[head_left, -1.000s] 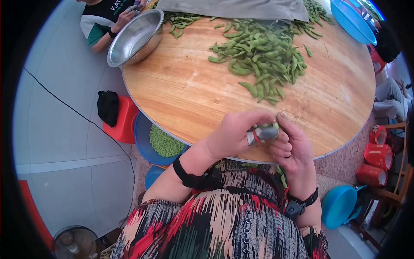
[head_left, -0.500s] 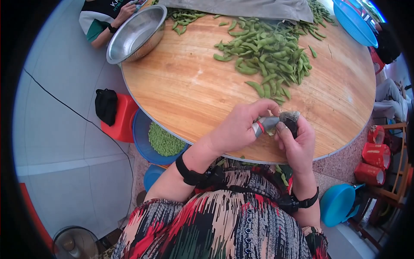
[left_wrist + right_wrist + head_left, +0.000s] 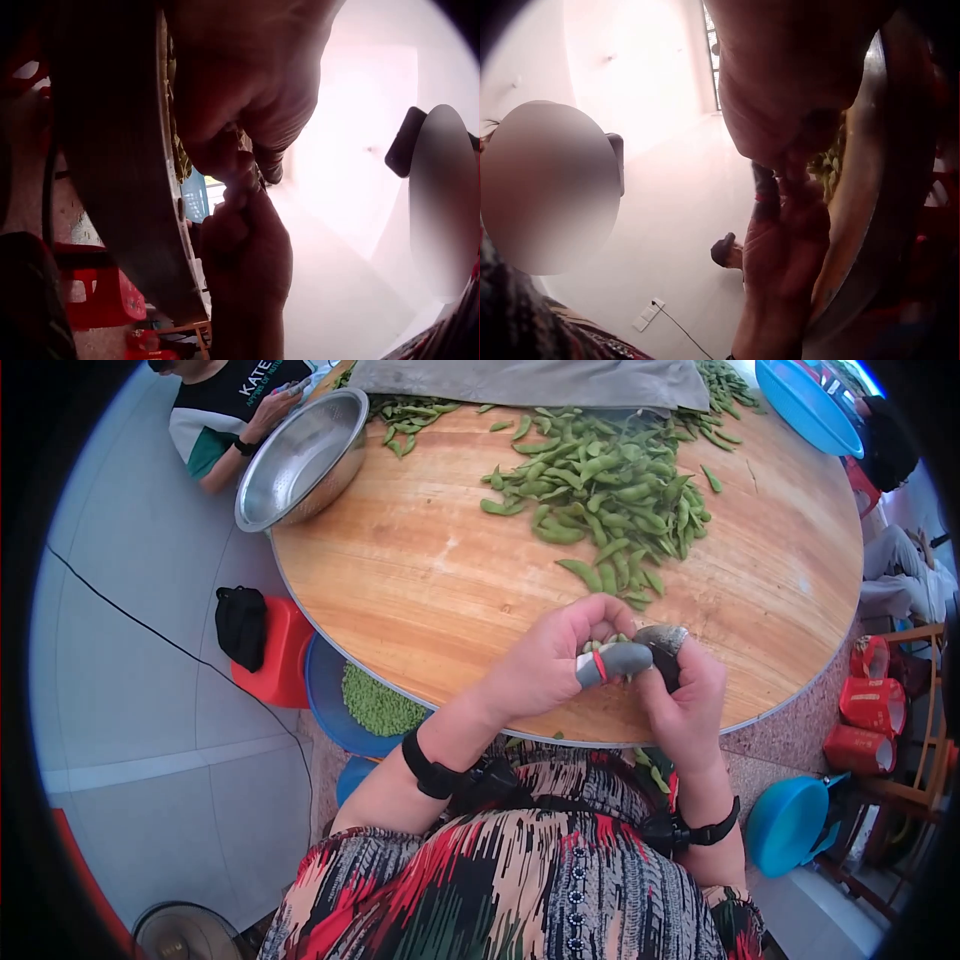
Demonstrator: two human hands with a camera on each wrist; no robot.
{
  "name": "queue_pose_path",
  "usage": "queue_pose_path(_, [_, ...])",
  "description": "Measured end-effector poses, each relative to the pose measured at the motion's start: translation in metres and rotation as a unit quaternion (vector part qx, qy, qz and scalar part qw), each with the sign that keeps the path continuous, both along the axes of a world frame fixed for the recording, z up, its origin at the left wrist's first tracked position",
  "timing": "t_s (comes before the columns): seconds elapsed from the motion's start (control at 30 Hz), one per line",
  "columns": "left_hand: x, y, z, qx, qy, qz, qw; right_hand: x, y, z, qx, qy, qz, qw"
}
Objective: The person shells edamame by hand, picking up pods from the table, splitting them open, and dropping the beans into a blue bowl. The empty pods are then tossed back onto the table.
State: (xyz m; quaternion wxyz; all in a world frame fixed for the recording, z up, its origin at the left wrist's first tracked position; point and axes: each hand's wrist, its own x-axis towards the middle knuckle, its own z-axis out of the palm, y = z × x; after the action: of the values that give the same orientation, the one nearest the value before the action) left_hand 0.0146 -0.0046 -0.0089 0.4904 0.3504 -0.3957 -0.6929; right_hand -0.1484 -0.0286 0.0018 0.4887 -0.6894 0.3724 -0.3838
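Note:
Over the near table edge, my left hand [image 3: 545,660] has its fingers curled round small pale green beans [image 3: 597,644]. Its thumb wears a grey cover [image 3: 626,659] tied with a red band. My right hand [image 3: 692,695] meets it at the fingertips, fingers bent, with a dark cover [image 3: 662,640] on a finger; whether anything lies between its fingertips is hidden. In the left wrist view, the left hand [image 3: 251,82] is above the right hand [image 3: 247,251]. The right wrist view has the right hand [image 3: 791,75] over the left hand [image 3: 787,247]. Green pods [image 3: 620,490] lie beyond the hands.
A metal bowl [image 3: 305,460] stands at the table's left edge, near another person [image 3: 215,420]. Grey cloth [image 3: 530,380] covers part of the far pods. Below the table at left are shelled beans [image 3: 380,700] in a blue basin [image 3: 325,685] and a red stool [image 3: 280,655].
The right hand has turned, and its dark finger cover shows instead of bare fingertips as at first. The left thumb's grey cover has come over the right hand's thumb tip. The view has shifted slightly.

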Motion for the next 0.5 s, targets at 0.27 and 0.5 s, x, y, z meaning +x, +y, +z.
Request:
queue_pose_path(0.27, [0.009,-0.004,0.003,0.101,0.068,0.034,0.992,-0.031,-0.02,0.014,0.248,-0.013,0.202,0.947])
queue_pose_path(0.5, [0.004,-0.001,-0.006,0.02,-0.098,0.115,0.988,0.0,-0.042,0.023,-0.037,0.292,-0.039,0.955])
